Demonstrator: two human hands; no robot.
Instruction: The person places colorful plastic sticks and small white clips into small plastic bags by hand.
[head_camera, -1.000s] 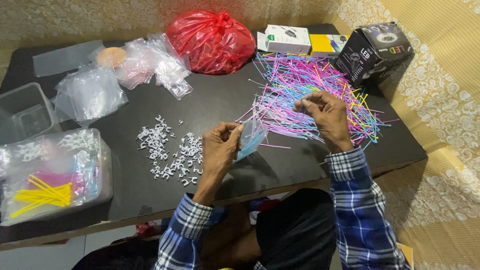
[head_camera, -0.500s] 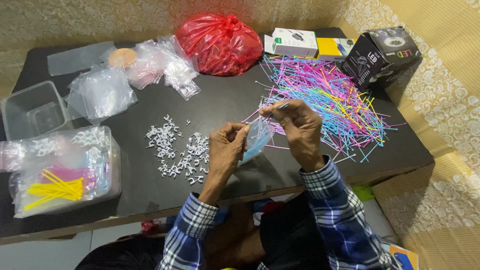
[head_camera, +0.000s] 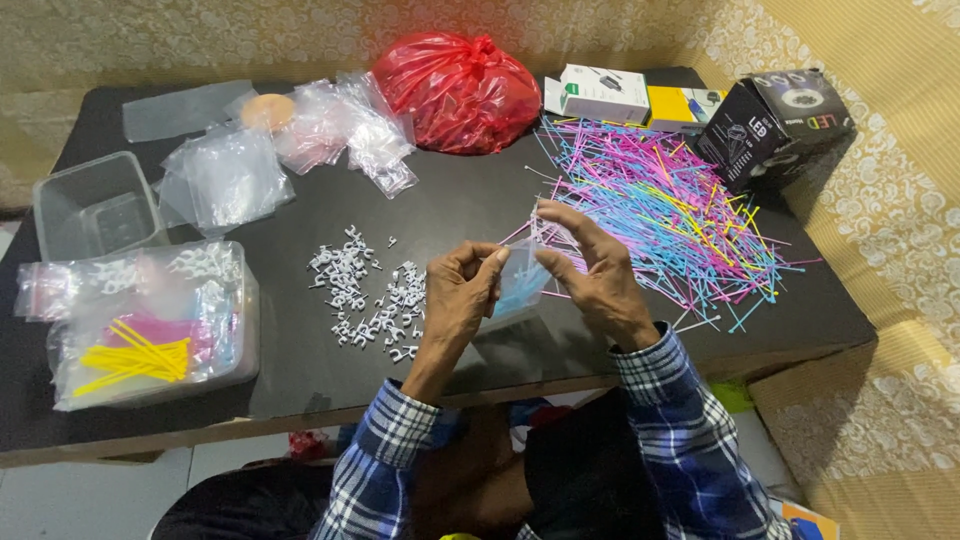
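Both hands met above the table's (head_camera: 300, 360) front edge, holding a small clear bag (head_camera: 520, 285) with blue sticks inside. The left hand (head_camera: 462, 300) pinched its left side; the right hand (head_camera: 590, 275) gripped its top with bent fingers. A second earlier the right hand had been reaching into the heap of coloured sticks (head_camera: 670, 215) at the right end; it had since drawn back to the bag. The white clips (head_camera: 365, 295) lay just left, unmoved.
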